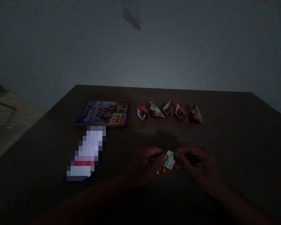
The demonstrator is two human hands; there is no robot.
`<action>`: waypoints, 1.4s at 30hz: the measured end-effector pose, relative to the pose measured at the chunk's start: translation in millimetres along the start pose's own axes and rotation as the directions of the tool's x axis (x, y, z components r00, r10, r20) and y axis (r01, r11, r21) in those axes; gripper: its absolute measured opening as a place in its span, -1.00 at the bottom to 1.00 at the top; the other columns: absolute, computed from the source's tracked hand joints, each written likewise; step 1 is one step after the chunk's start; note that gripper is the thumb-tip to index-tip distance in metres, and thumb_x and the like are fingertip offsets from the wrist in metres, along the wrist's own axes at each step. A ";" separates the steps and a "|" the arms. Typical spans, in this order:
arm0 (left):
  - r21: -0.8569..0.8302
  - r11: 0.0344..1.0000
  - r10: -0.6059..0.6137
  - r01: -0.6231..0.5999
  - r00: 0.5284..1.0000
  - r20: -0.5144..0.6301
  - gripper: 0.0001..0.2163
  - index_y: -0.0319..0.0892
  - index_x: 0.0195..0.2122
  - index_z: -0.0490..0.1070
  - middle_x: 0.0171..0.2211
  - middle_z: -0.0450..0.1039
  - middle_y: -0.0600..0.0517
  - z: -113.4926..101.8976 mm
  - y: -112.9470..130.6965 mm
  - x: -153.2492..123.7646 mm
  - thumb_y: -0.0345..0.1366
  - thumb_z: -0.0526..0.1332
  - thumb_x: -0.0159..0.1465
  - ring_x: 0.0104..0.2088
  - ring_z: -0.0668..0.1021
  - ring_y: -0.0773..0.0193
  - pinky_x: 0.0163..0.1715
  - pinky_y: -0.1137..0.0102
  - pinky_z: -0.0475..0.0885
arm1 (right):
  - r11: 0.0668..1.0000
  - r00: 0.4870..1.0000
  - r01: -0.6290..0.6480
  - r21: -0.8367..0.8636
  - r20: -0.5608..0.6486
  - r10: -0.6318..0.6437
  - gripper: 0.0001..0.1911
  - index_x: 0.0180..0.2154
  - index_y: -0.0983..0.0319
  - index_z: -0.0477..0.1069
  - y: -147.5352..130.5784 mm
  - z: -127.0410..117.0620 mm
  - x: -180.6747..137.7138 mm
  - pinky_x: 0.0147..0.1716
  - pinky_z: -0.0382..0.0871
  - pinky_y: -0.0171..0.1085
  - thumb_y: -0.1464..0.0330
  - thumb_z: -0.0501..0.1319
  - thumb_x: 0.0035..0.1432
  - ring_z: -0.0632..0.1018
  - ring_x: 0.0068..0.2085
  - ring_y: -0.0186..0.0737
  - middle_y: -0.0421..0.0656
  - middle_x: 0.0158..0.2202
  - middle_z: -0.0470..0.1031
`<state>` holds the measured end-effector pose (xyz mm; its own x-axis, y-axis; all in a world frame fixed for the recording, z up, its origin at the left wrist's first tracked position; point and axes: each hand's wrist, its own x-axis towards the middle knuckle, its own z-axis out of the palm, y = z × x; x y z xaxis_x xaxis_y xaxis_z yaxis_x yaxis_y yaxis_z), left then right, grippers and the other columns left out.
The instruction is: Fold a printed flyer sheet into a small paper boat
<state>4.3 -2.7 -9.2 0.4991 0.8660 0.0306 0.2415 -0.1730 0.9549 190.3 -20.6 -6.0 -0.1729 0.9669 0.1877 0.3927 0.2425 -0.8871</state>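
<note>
A small piece of printed paper [170,160], red and white with dark lettering, is held between my two hands just above the dark table. My left hand [147,164] pinches its left side, thumb on top. Closed on its upper right edge is my right hand [198,164], with thumb and fingertips together. The paper looks folded, but dim light hides the exact creases. Beyond my hands, several folded paper pieces shaped like little boats [168,110] stand in a row, printed in red and white.
On the left of the table [220,134] lies a glossy printed booklet [103,114] with a yellow price label. In front of it is a bright, pixelated phone-like slab [87,153]. A pale wall [178,47] rises behind the table's far edge.
</note>
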 end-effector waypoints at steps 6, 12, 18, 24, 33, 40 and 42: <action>0.098 0.995 0.024 -0.018 0.998 -0.062 -0.78 -0.22 -0.36 0.38 -0.59 0.36 0.11 3.0 -3.7 -0.3 -0.24 0.03 0.30 -0.62 0.39 0.44 -0.63 0.57 0.21 | 0.992 0.999 -0.041 0.119 0.000 0.041 -0.76 -0.47 0.23 0.45 1.2 3.3 2.2 -0.56 0.33 -0.39 0.25 0.18 0.17 0.47 -0.55 -0.32 -0.19 -0.59 0.49; -0.031 0.998 -0.061 0.059 0.996 -0.064 -0.74 -0.22 -0.35 0.38 -0.55 0.38 0.11 2.8 -5.2 0.6 -0.15 0.04 0.30 -0.59 0.41 0.43 -0.61 0.56 0.25 | 0.998 1.000 -0.019 0.062 -0.013 0.020 -0.79 -0.45 0.24 0.46 1.4 2.8 2.2 -0.57 0.34 -0.39 0.28 0.20 0.16 0.49 -0.56 -0.32 -0.18 -0.58 0.51; -0.231 0.944 -0.230 0.236 0.972 0.054 -0.66 -0.23 -0.14 0.37 -0.68 0.31 0.17 2.9 -7.1 1.8 -0.05 0.07 0.28 -0.73 0.32 0.46 -0.72 0.58 0.19 | 0.993 0.987 -0.076 0.093 -0.134 0.089 -0.79 -0.44 0.24 0.45 4.9 4.5 6.9 -0.59 0.33 -0.39 0.26 0.20 0.16 0.47 -0.56 -0.33 -0.20 -0.60 0.47; -0.187 0.964 -0.202 0.189 0.978 -0.051 -0.70 -0.25 -0.21 0.43 -0.74 0.23 0.20 1.4 -3.3 4.4 -0.11 0.08 0.29 -0.75 0.27 0.49 -0.73 0.59 0.13 | 0.988 0.983 -0.103 0.119 -0.137 0.119 -0.78 -0.39 0.25 0.46 8.0 7.3 10.9 -0.58 0.31 -0.38 0.22 0.20 0.15 0.47 -0.53 -0.32 -0.19 -0.56 0.48; -0.348 0.915 -0.182 0.204 0.979 0.094 -0.67 -0.25 -0.12 0.43 -0.48 0.42 0.06 -2.9 -17.2 7.9 -0.14 0.23 0.18 -0.61 0.40 0.45 -0.65 0.57 0.29 | 0.961 0.970 -0.186 0.205 -0.115 0.213 -0.73 -0.37 0.27 0.45 23.0 12.5 19.3 -0.65 0.20 -0.42 0.18 0.20 0.13 0.38 -0.60 -0.39 -0.24 -0.61 0.40; -0.247 0.948 -0.191 0.198 0.980 0.052 -0.73 -0.28 -0.26 0.46 -0.59 0.41 0.08 -7.2 -21.1 6.6 -0.16 0.10 0.27 -0.69 0.41 0.43 -0.67 0.56 0.27 | 0.953 0.981 -0.178 0.245 -0.031 0.192 -0.75 -0.36 0.26 0.45 27.2 16.6 21.4 -0.68 0.14 -0.44 0.19 0.19 0.16 0.33 -0.64 -0.43 -0.27 -0.64 0.38; -0.203 0.962 -0.177 0.184 0.983 0.050 -0.73 -0.27 -0.28 0.46 -0.59 0.42 0.07 -11.1 -20.0 5.8 -0.16 0.10 0.28 -0.69 0.42 0.42 -0.68 0.56 0.27 | 0.953 0.986 -0.159 0.256 -0.011 0.167 -0.77 -0.35 0.25 0.45 26.8 16.6 21.2 -0.66 0.16 -0.44 0.21 0.18 0.17 0.34 -0.62 -0.43 -0.26 -0.61 0.40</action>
<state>-6.8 10.9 -24.8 0.4890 0.8586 -0.1539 0.1554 0.0878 0.9839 182.2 5.1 -32.8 -0.0947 0.9946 0.0414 0.1703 0.0572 -0.9837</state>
